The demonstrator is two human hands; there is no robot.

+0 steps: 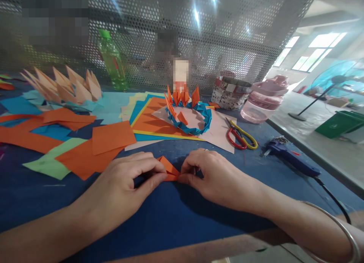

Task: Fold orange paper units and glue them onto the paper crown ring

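I have left hand [122, 176] and right hand [214, 172] each in a closed fingertip grip on the small folded orange paper [168, 168], at the bench [136, 227], nearer than the blue ring [207, 122]. Looks mid-fold; next move probably calls for aligning edges, pressing the crease.

Windows [325, 40] at right glare white, bright glints flare across the perforated screen [136, 35], soft shadows darken the blue tabletop [125, 232], edges look stretched

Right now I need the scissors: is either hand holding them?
No, the scissors lie apart from the left hand and right hand, which pinch folded orange paper.
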